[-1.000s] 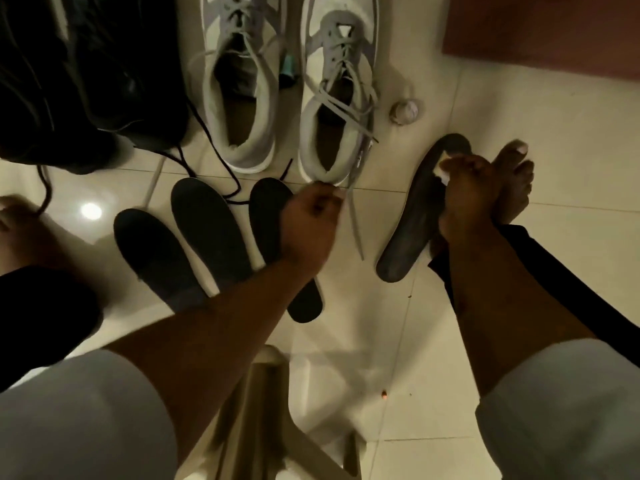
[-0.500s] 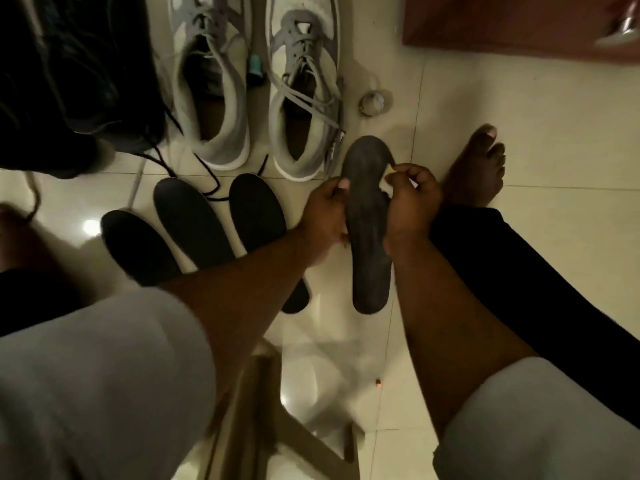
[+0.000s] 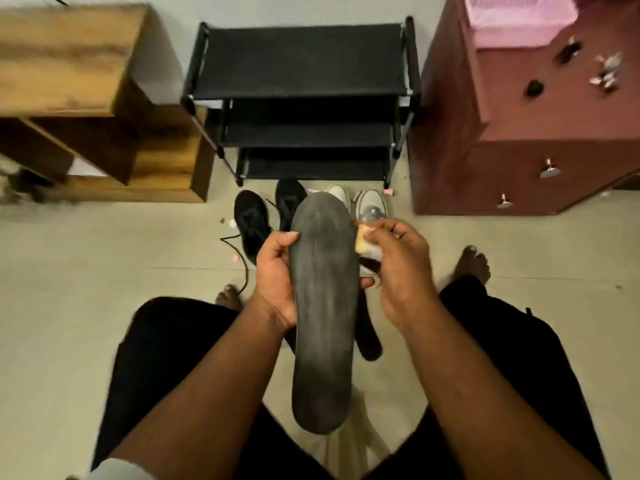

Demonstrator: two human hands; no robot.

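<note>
Grips insole (image 3: pixel 322 323) with left hand (image 3: pixel 277 275) at centre frame; pinches sponge (image 3: pixel 362 239) in right hand (image 3: pixel 398 268); risks bending or dropping insole under hard rubbing

Looks down and forward from the head, over the lap (image 3: pixel 166 344), through one wide lens. Sits close to the left hand (image 3: pixel 277 275), the right hand (image 3: pixel 401 271) with a sponge (image 3: pixel 362 241), and the insole (image 3: pixel 322 306), all at mid-frame. Takes in both forearms (image 3: pixel 207 393) from the lower corners. Reaches as far as the rack (image 3: pixel 301 60) at top centre, a shelf (image 3: pixel 69 57) at upper left, drawers (image 3: pixel 519 133) at upper right and shoes (image 3: pixel 251 220) on the floor (image 3: pixel 69 271) between. Bends straight edges toward the borders.
</note>
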